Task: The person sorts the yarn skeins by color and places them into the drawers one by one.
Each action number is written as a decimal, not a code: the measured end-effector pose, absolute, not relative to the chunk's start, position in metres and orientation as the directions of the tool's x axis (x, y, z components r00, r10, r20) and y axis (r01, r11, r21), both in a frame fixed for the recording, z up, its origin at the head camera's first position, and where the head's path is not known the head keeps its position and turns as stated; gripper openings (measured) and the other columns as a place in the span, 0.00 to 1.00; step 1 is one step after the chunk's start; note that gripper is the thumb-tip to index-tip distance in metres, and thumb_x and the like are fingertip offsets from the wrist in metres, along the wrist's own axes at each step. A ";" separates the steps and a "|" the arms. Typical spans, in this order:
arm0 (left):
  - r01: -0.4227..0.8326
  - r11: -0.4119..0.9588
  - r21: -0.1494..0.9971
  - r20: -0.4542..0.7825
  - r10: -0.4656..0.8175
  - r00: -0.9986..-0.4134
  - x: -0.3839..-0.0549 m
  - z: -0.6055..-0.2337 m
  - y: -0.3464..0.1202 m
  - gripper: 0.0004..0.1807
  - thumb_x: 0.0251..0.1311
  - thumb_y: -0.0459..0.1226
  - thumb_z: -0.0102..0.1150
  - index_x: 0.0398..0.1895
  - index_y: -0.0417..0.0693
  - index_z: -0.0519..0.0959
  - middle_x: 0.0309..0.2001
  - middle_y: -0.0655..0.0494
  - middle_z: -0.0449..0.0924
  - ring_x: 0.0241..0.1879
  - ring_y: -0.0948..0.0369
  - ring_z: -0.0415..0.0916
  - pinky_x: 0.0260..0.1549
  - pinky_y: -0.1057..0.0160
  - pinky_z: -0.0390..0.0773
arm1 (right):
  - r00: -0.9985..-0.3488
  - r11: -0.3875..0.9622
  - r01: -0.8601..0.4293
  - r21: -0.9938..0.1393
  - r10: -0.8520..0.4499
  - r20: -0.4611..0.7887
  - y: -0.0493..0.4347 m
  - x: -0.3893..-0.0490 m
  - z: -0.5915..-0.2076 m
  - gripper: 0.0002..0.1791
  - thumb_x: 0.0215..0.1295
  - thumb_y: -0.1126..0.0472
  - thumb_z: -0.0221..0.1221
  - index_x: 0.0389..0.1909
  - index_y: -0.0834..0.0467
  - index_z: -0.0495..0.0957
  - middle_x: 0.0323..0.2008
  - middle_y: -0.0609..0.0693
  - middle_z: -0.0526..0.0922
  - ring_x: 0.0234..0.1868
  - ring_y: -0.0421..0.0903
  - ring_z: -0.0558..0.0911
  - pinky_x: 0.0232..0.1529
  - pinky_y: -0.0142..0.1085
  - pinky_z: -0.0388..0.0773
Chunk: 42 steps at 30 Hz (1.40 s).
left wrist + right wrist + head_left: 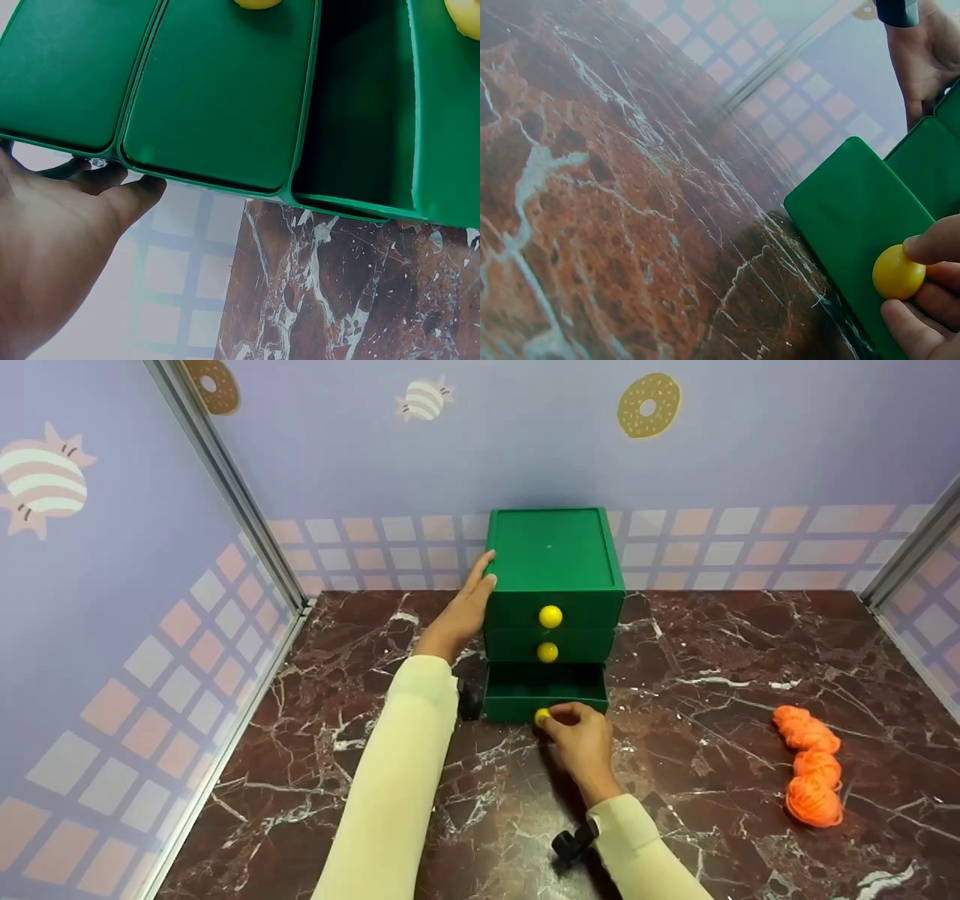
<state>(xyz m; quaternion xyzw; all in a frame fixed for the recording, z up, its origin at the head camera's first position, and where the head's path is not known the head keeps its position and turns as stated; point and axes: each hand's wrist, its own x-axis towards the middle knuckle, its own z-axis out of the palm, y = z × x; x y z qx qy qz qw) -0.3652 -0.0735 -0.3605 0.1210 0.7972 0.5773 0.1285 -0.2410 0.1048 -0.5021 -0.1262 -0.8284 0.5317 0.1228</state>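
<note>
A green three-drawer cabinet [555, 551] stands against the back wall. Its bottom drawer [517, 708] is pulled partway out, and the part of its inside that shows is dark. The upper two drawers are closed, each with a yellow knob [550, 616]. My right hand [585, 742] pinches the bottom drawer's yellow knob [898, 272] between thumb and fingers. Against the cabinet's left side rests my left hand [466, 607], its fingers extended along that side near the top, as the left wrist view also shows.
An orange skein of yarn [816, 769] lies on the dark red marbled table [720, 840] to the right. Patterned wall panels [360, 465] enclose the back and sides, joined by metal corner posts.
</note>
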 end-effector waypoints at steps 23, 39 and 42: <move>0.006 0.321 0.947 -0.110 0.344 -0.932 -0.341 -0.333 -0.072 0.29 0.77 0.53 0.29 0.76 0.78 0.39 0.79 0.62 0.34 0.78 0.51 0.34 0.72 0.41 0.44 | -0.951 0.289 0.022 -0.957 0.302 0.069 0.113 -0.235 -0.498 0.07 0.54 0.62 0.68 0.34 0.59 0.85 0.30 0.53 0.87 0.28 0.43 0.83 0.31 0.34 0.81; 0.019 0.332 0.943 -0.101 0.341 -0.935 -0.340 -0.334 -0.072 0.28 0.76 0.53 0.28 0.76 0.79 0.40 0.79 0.61 0.35 0.78 0.52 0.35 0.72 0.42 0.44 | -0.921 0.357 -0.011 -0.934 0.360 0.148 0.131 -0.232 -0.487 0.07 0.55 0.61 0.68 0.35 0.58 0.85 0.29 0.52 0.85 0.25 0.43 0.79 0.27 0.31 0.76; 0.025 0.347 0.938 -0.103 0.345 -0.933 -0.338 -0.332 -0.072 0.29 0.77 0.53 0.28 0.77 0.76 0.39 0.79 0.60 0.35 0.78 0.52 0.35 0.72 0.42 0.45 | -0.906 0.395 -0.018 -0.918 0.382 0.182 0.136 -0.231 -0.485 0.06 0.55 0.60 0.68 0.33 0.56 0.86 0.29 0.51 0.85 0.26 0.42 0.79 0.27 0.30 0.76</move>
